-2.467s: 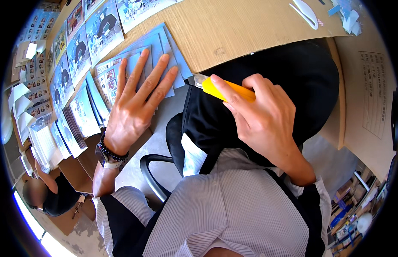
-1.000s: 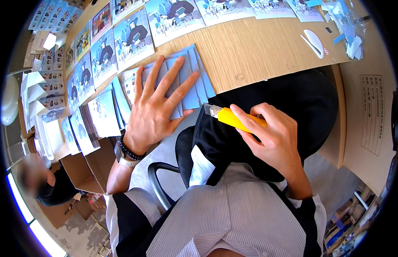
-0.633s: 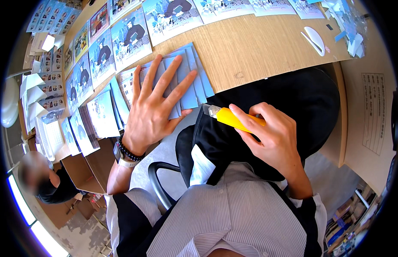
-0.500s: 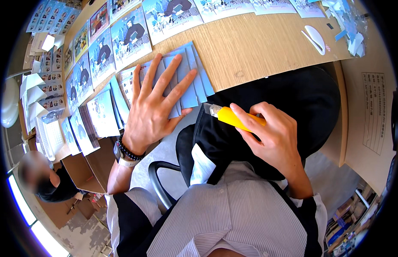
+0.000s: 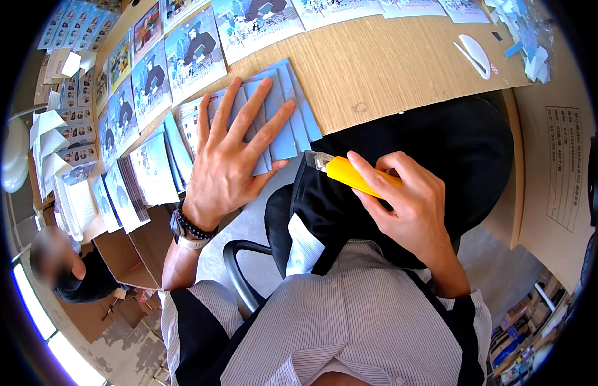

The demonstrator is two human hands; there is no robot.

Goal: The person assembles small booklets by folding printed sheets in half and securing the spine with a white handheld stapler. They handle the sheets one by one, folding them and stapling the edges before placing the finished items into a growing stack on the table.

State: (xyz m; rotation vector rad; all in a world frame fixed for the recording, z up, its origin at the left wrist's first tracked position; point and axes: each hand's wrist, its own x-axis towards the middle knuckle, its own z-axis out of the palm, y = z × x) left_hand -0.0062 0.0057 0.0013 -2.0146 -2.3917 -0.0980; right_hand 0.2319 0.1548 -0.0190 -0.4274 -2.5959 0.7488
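We saw smooth plastic in the knife handle (image 5: 345,173) and metal in its blade (image 5: 311,160); smooth, slightly glossy paper in the cards (image 5: 285,122); satin wood-grain on the table (image 5: 389,71); matt cloth in the trousers (image 5: 421,138) and shirt (image 5: 280,321); dull cardboard in the box (image 5: 537,219).

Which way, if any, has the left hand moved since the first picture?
Yes: the left hand has moved forward, judged against the round mark on the desk.
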